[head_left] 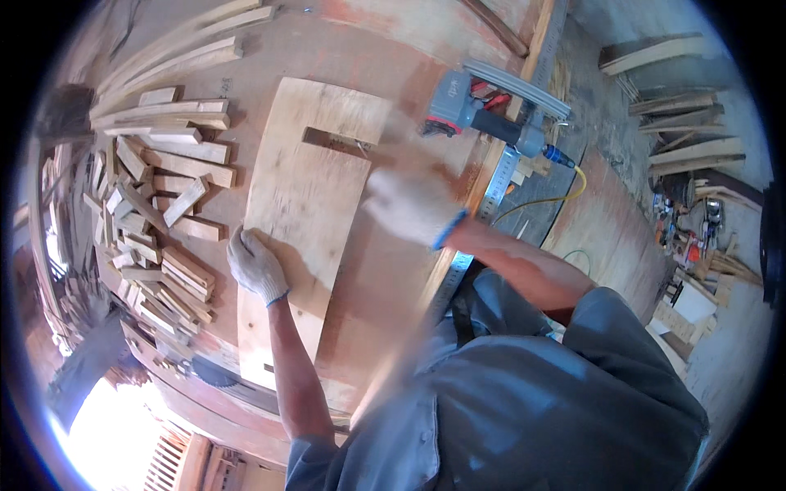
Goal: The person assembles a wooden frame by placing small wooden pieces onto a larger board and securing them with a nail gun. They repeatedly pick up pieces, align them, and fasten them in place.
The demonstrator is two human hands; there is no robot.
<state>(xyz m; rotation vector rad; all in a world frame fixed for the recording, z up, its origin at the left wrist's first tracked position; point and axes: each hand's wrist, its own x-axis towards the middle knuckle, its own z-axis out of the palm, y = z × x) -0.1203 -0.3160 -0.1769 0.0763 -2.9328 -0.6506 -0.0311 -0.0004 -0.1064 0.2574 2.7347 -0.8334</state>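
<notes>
A long pale wooden board (315, 192) lies flat on the workbench in front of me. Near its far end is a dark brown rectangle (327, 141); whether it is a slot or a block, I cannot tell. My left hand (258, 266), in a white knitted glove with a blue cuff, is closed over the board's left edge, its fingers bent. My right hand (413, 206), gloved the same way, hovers at the board's right side, its fingers smeared by motion. Beyond it, at the bench's right edge, a grey nail gun (483, 110) rests on its side.
Short wood offcuts (192, 200) are heaped left of the board, with longer strips (188, 61) behind. A metal ruler (495, 192) runs along the bench's right edge. A yellow hose (565, 196) trails from the nail gun. A circular saw blade (214, 372) shows at lower left.
</notes>
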